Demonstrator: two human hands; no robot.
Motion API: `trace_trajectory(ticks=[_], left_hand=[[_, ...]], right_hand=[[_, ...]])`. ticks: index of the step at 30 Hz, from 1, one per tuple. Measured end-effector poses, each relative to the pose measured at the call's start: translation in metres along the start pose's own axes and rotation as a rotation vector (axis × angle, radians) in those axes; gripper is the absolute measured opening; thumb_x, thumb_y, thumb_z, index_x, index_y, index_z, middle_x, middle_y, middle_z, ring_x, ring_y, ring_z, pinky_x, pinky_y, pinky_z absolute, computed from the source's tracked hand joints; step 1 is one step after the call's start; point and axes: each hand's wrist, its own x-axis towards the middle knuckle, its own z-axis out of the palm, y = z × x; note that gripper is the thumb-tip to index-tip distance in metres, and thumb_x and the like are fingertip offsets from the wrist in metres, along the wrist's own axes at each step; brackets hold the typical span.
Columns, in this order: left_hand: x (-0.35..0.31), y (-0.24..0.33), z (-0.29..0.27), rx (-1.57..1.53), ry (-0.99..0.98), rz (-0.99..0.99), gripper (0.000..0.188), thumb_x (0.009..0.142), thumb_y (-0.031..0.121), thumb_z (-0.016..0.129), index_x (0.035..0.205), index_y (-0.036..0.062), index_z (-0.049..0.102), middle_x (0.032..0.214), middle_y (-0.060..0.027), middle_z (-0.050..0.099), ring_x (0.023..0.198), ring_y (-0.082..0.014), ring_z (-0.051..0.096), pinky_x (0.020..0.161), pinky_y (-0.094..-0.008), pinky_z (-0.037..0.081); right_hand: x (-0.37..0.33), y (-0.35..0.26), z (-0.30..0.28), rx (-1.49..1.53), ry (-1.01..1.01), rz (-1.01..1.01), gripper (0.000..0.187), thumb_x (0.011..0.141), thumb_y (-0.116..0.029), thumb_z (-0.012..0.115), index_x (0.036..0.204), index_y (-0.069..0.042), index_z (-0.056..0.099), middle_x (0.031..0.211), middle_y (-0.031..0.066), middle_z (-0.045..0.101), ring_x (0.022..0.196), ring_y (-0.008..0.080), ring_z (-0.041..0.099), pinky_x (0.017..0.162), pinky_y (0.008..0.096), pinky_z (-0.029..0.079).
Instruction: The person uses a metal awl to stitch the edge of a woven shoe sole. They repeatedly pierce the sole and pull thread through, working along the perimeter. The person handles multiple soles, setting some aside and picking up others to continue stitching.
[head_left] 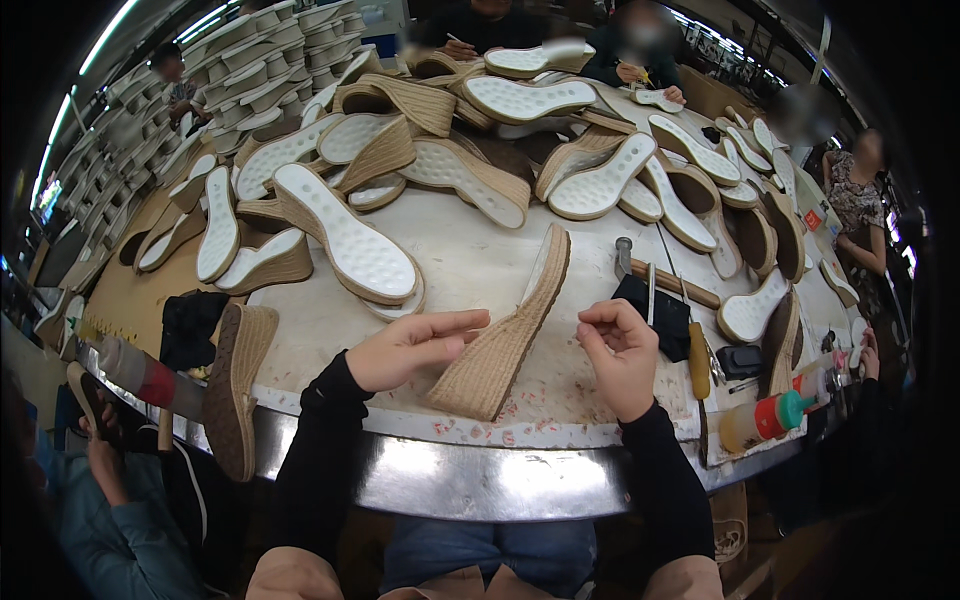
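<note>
A wedge shoe sole (503,360) wrapped in woven tan rope stands on its side on the white tabletop, between my two hands. My left hand (415,348) is open beside the thick heel end, fingers stretched out toward the sole. Whether its thumb touches the rope cannot be made out. To the right of the sole, my right hand (622,350) is raised with its fingers curled in and the thumb close to the fingertips. Whatever may be in that pinch is too small to make out.
Wedge soles with white tops (350,235) lie heaped across the back. At right are a hammer (670,283), a yellow-handled tool (698,365) and a green-capped bottle (757,422). Another wedge (240,385) stands at the left edge by a red-marked bottle (140,372). Co-workers sit around.
</note>
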Motion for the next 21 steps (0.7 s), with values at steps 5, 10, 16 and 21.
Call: trace_trajectory(ticks=[5,10,16,21], left_hand=[[-0.020,0.013,-0.004,0.404,-0.084,0.095,0.083,0.073,0.011,0.078,0.142,0.0009,0.034,0.137,-0.0133,0.045,0.123,-0.0202,0.045,0.101,-0.0312,0.038],[-0.023,0.012,0.002,0.592,0.028,0.017,0.077,0.069,0.009,0.081,0.137,0.0048,0.045,0.104,-0.0058,0.053,0.090,-0.0113,0.052,0.081,-0.0249,0.045],[-0.018,0.003,0.016,0.399,0.095,0.102,0.063,0.073,0.002,0.073,0.132,0.0055,0.051,0.099,-0.0028,0.046,0.080,-0.0094,0.044,0.072,-0.0209,0.043],[-0.013,-0.005,0.019,0.398,0.117,0.192,0.058,0.076,0.000,0.067,0.131,0.0055,0.051,0.099,-0.0031,0.046,0.080,-0.0099,0.043,0.074,-0.0221,0.042]], right_hand=[[0.007,-0.004,-0.008,-0.038,0.063,-0.059,0.008,0.081,0.008,0.060,0.088,0.005,0.060,0.089,0.0051,0.058,0.076,0.0093,0.060,0.067,0.0208,0.049],[0.014,-0.003,-0.023,-0.065,0.158,-0.100,0.007,0.082,0.008,0.059,0.088,0.004,0.059,0.087,0.0038,0.058,0.074,0.0080,0.059,0.066,0.0197,0.047],[0.030,-0.008,-0.066,-0.162,0.356,-0.074,0.012,0.083,0.002,0.062,0.095,0.003,0.059,0.081,0.0036,0.061,0.069,0.0061,0.058,0.061,0.0187,0.046],[0.032,-0.003,-0.105,-0.332,0.214,0.239,0.017,0.080,-0.008,0.069,0.089,0.003,0.060,0.072,0.0039,0.061,0.053,0.0073,0.054,0.044,0.0205,0.041]])
